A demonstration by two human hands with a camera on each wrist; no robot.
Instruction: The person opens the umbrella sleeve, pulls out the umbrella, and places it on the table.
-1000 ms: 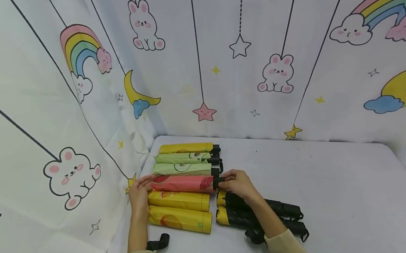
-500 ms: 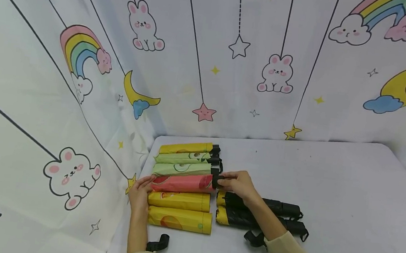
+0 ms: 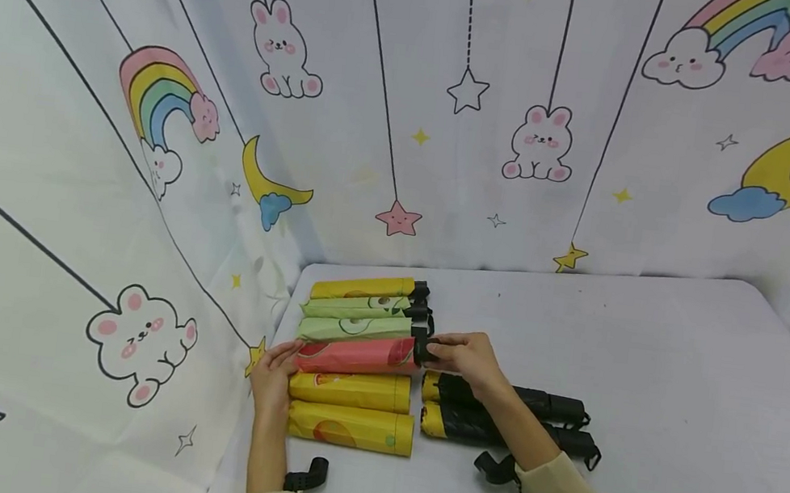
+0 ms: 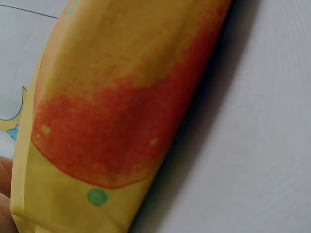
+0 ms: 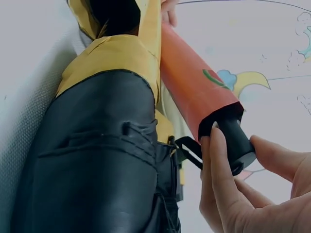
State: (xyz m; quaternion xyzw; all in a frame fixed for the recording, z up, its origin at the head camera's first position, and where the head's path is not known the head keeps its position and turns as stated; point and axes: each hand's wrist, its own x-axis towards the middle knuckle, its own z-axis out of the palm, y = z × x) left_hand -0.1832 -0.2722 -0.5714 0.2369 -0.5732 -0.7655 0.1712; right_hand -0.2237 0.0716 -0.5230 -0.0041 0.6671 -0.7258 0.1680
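Note:
A folding umbrella in a red sleeve (image 3: 356,356) lies crosswise in a row of sleeved umbrellas at the left of the table. At its left end, my left hand (image 3: 273,371) pinches the sleeve between thumb and fingers. My right hand (image 3: 471,361) grips the black handle (image 5: 235,141) at the other end, thumb on one side and fingers on the other. A dark strap loop (image 5: 189,148) shows beside those fingers in the right wrist view. The left wrist view is mostly filled by a yellow sleeve (image 4: 112,131) with a red-orange fruit print.
Two yellow sleeves (image 3: 348,427) lie nearer me, with yellow and green umbrellas (image 3: 356,329) beyond the red one. Two black umbrellas with yellow ends (image 3: 545,407) lie under and beside my right forearm. Printed white cloth (image 3: 468,182) stands behind the table.
The handle end of the red umbrella has risen very slightly, moving with my right hand. My left hand stays at the other end.

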